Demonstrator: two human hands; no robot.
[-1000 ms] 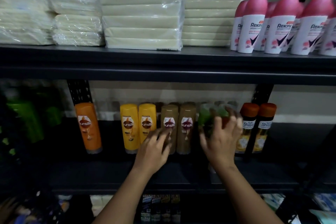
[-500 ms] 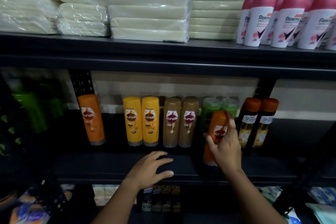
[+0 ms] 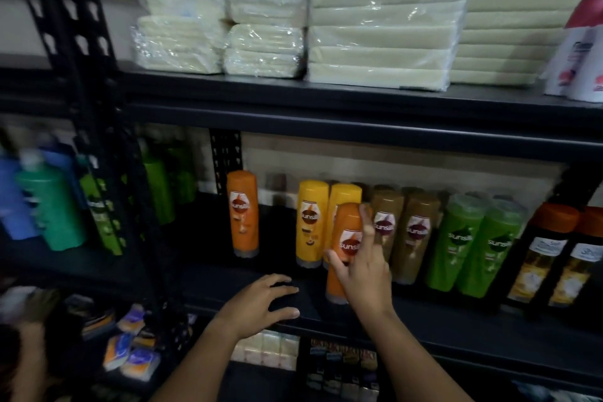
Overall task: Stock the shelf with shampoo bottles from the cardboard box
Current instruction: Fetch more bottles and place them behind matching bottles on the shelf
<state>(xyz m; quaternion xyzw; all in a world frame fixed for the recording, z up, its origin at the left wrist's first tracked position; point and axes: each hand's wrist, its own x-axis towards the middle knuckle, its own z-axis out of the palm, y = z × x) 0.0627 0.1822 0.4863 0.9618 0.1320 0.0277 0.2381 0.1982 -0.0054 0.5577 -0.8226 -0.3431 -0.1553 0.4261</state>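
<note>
My right hand (image 3: 362,271) grips an orange Sunsilk shampoo bottle (image 3: 344,238), upright on its cap, in front of the two yellow bottles (image 3: 311,222) on the black middle shelf (image 3: 424,313). Another orange bottle (image 3: 243,212) stands alone further left. Brown bottles (image 3: 414,232) and green bottles (image 3: 470,241) follow to the right. My left hand (image 3: 261,302) rests with fingers spread on the shelf's front edge, holding nothing. No cardboard box is in view.
Dark bottles with orange caps (image 3: 548,251) stand at far right. Wrapped pale packs (image 3: 375,16) and a pink-capped deodorant (image 3: 577,52) fill the upper shelf. A black upright post (image 3: 85,108) divides off green and blue bottles (image 3: 49,206) on the left. Small packets (image 3: 137,356) lie below.
My right hand has carried the orange bottle leftward, from in front of the green bottles to in front of the yellow ones. The view has swung left. My left hand stays on the shelf edge.
</note>
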